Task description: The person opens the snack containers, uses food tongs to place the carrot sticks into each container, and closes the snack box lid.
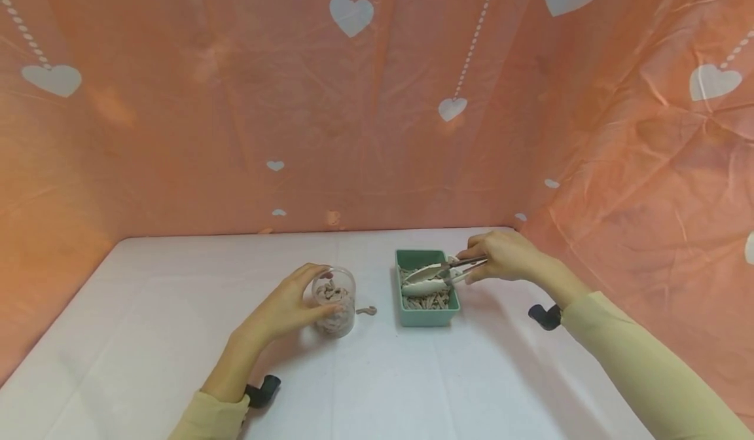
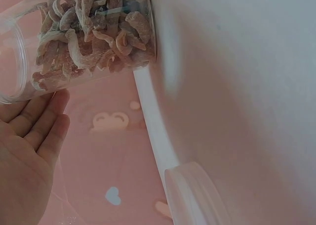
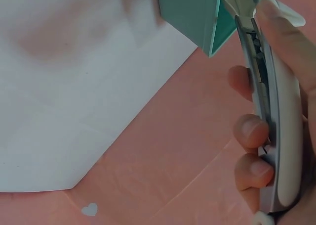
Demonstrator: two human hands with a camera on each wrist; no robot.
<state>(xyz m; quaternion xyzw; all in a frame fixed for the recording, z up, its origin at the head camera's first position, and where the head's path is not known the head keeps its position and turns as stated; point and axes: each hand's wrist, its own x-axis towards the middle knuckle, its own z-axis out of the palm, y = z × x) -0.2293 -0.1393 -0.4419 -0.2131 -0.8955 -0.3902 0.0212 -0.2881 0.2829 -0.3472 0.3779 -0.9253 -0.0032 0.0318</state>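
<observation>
A clear plastic jar (image 1: 336,312), part filled with greyish-brown dried strips (image 2: 94,32), stands on the white table. My left hand (image 1: 292,304) holds it from the left, thumb across the front and fingers toward the back rim. To its right is a green rectangular container (image 1: 427,318) with more such strips (image 1: 429,302) inside. My right hand (image 1: 501,255) grips the handles of a pair of tongs (image 3: 289,136) from the right side. The pale tong heads (image 1: 425,287) lie over the strips within the container; whether they pinch any is unclear.
One loose strip (image 1: 368,310) lies on the table (image 1: 377,381) between jar and container. A translucent round lid-like piece (image 2: 197,195) shows near the table edge in the left wrist view. Orange cloth (image 1: 377,132) with white hearts hangs behind and at both sides.
</observation>
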